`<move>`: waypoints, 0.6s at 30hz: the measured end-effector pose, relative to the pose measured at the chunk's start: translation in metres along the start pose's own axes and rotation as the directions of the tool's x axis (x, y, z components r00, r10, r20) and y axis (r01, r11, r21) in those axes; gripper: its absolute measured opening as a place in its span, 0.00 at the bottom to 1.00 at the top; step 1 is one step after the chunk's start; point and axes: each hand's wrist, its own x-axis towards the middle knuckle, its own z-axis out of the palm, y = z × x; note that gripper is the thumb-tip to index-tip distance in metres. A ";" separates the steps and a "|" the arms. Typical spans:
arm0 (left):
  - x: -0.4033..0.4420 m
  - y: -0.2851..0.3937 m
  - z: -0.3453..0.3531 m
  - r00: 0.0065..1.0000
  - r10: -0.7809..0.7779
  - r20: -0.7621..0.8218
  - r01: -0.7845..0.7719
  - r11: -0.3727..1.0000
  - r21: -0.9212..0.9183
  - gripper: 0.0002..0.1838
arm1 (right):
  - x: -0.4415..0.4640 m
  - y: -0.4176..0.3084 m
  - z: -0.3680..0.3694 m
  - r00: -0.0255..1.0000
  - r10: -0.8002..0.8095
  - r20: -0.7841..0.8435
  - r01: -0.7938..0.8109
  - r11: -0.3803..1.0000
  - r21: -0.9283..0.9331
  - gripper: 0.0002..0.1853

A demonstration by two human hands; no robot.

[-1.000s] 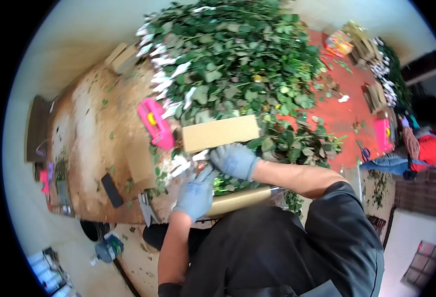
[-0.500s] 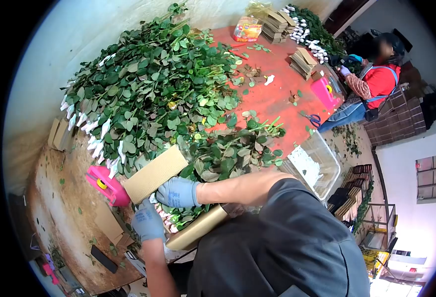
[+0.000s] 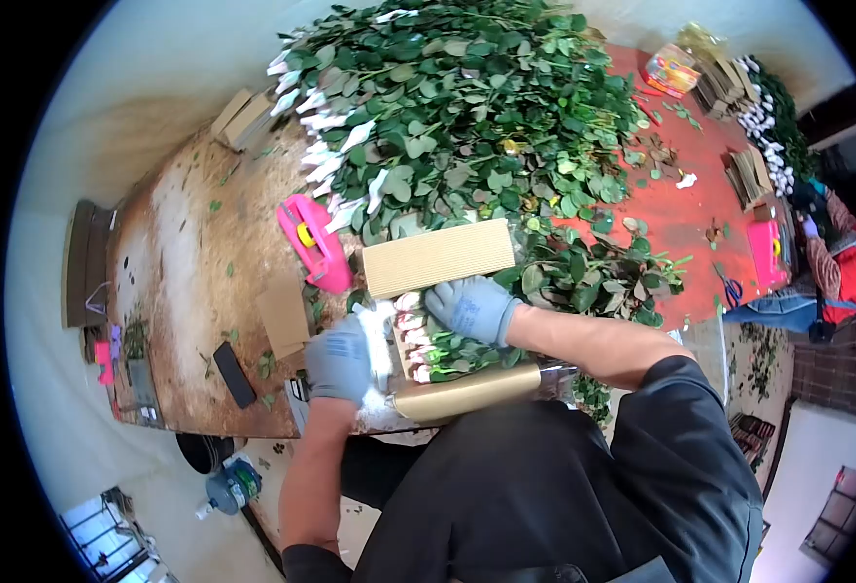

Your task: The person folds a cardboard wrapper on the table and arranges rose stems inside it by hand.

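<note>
Since the last view our left hand (image 3: 339,361) has parted from the right hand (image 3: 469,311) and moved out to the left, past the near left corner of the corrugated cardboard (image 3: 440,257). That leaves the row of pink rose buds (image 3: 418,340) uncovered, so the work in hand lies open to us: the buds sit just on the near side of the cardboard, their leafy stems running right.

Our left hand is blurred, just beside a white strip (image 3: 379,345); we cannot tell whether its fingers pinch it. Our right hand keeps its place against the cardboard's near edge, fingers close together over the upper buds; we cannot tell whether they grip.

Half a second ago our view was turned, with both hands near the cardboard's near edge. The pink dispenser (image 3: 329,267) remains left of the cardboard on the desk (image 3: 175,301), and the leafy heap (image 3: 486,126) beyond it.
</note>
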 end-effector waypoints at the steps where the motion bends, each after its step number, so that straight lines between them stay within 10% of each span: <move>1: -0.006 -0.014 0.002 1.000 -0.011 0.004 0.011 1.000 -0.004 0.10 | -0.001 0.000 0.001 1.000 -0.007 -0.014 0.006 1.000 -0.022 0.10; 5: -0.026 -0.034 -0.010 0.959 -0.151 0.241 0.144 0.988 0.045 0.11 | 0.003 -0.001 -0.009 0.999 -0.023 0.025 0.024 0.999 -0.045 0.13; 11: -0.032 0.023 -0.028 0.954 0.200 -0.222 -0.288 0.814 -0.504 0.17 | 0.006 -0.007 -0.023 0.988 -0.026 0.151 0.037 0.996 -0.075 0.20; 18: -0.103 0.046 0.020 0.989 -0.122 -0.086 -0.006 0.539 -0.843 0.31 | 0.011 -0.024 -0.051 0.927 0.165 0.337 -0.159 0.986 -0.047 0.34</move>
